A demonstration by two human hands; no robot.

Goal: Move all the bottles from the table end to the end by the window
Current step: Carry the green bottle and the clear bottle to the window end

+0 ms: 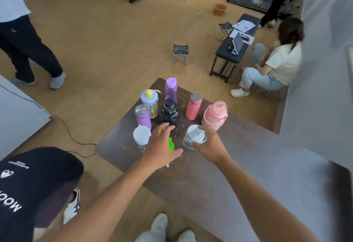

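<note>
Right hand point(207, 144) grip grasping grey-lidded bottle point(193, 136), left hand point(161, 144) released above green bottle point(171, 143), labels unreadable

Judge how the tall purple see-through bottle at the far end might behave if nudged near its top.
The purple bottle is tall and narrow, so it would probably tip rather than slide. It looks like thin plastic, likely light. Toppled, it might strike the black bottle beside it.

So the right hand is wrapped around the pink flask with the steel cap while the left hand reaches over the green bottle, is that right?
Not quite. In the head view the right hand is wrapped around the grey bottle with the white lid; the pink flask with the steel cap stands untouched farther back. The left hand does reach over the green bottle.
</note>
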